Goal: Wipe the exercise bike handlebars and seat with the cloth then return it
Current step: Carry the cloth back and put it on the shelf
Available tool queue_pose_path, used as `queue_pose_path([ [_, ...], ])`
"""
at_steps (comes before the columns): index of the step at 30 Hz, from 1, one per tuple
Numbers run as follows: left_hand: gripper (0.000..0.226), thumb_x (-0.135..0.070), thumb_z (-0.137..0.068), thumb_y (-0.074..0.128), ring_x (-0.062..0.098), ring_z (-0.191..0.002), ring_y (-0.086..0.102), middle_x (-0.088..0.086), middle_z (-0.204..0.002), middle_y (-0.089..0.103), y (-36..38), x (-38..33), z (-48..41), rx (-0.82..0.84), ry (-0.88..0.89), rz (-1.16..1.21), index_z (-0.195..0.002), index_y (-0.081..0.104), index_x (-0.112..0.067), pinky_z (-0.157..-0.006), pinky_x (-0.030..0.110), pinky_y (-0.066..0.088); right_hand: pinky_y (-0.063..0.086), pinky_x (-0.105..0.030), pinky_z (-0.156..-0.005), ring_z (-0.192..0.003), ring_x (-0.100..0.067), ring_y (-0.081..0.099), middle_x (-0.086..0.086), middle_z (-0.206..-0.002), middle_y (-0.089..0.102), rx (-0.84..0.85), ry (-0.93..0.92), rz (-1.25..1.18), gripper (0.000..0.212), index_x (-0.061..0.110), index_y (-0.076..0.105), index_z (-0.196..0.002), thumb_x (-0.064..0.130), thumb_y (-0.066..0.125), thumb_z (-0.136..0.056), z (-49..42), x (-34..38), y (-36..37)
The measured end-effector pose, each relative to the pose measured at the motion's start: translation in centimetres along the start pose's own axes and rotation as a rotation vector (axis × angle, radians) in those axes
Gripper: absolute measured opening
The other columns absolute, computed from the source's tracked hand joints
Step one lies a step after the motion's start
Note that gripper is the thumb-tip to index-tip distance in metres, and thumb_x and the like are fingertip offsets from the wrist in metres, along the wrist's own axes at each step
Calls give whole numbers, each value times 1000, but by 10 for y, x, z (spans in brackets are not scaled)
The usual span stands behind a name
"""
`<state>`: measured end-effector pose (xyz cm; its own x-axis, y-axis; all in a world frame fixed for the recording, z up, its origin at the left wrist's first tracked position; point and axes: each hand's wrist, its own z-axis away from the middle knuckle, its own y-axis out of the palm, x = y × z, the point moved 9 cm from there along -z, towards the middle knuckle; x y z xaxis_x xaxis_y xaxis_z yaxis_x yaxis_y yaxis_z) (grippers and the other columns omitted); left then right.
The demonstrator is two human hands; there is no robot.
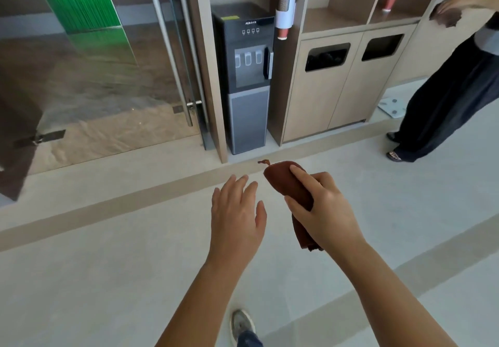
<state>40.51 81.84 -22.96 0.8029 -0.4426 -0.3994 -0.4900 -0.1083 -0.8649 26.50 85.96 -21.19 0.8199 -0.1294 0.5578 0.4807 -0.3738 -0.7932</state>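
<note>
**A:** What does the room look like?

**B:** A pale floor (pixel 108 279) with tan bands runs across it. At the far left is a glass door (pixel 94 76) with a green striped panel. At the far centre a dark water dispenser (pixel 247 76) stands in a wooden niche, with a cup tube (pixel 285 3) just right of it. Further right is a wooden cabinet (pixel 345 90) with two dark bin slots, and a red cup (pixel 390 2) sits on the shelf above.

**A:** Anything cut off or unclear?

**B:** A second person (pixel 453 98) at the far right is cut by the frame edge. Their hand is on something brown I cannot identify. A flat scale (pixel 391 107) lies on the floor beside their trousers. One grey shoe (pixel 241 325) shows at the near edge.

**A:** And the cloth?

**B:** The brown cloth (pixel 286 181) is rolled up and held in the air over the floor, near centre, by the right hand (pixel 324 211). Its fingers (pixel 302 181) curl over the top and the thumb presses the left side. The far end pokes out past the fingertips, the near end hangs below the palm, and the middle is hidden. The left hand (pixel 235 211) hovers just left of the cloth without touching it, its fingers straight and relaxed, holding nothing.
</note>
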Motion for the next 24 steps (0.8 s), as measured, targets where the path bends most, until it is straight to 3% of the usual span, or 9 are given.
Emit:
queue_pose_path([
  [7,37,-22,-85,60,33,-126,43,14,-129,55,12,23,-134,-26,15,-10,-119,59,-8,-105,47,19,44,-24,-70,-85,-22,57,-6,-113,52,-27,-16,-18,56,27,41,-135,31,62,-83,-134,-3,30],
  [11,37,-23,-88,58,29,-129,39,9,-133,52,34,37,-199,-19,-6,49,-123,55,-11,-107,44,21,45,-25,-72,-87,-19,55,-4,-112,51,-12,-15,-80,56,30,40,-135,32,62,-83,-206,-12,53],
  [15,36,-18,-86,59,30,-125,42,10,-129,54,45,40,-282,-115,-8,132,-121,56,-9,-103,46,32,44,-25,-71,-82,-16,52,-2,-112,50,-25,-43,-133,56,31,40,-135,33,61,-83,-295,-31,65],
  [24,37,-18,-88,57,29,-128,38,12,-131,52,54,16,-490,-231,25,110,-123,55,-6,-107,45,27,46,-27,-76,-85,-19,54,-6,-114,49,-46,-178,-171,56,28,40,-136,31,61,-84,-518,-50,46],
])
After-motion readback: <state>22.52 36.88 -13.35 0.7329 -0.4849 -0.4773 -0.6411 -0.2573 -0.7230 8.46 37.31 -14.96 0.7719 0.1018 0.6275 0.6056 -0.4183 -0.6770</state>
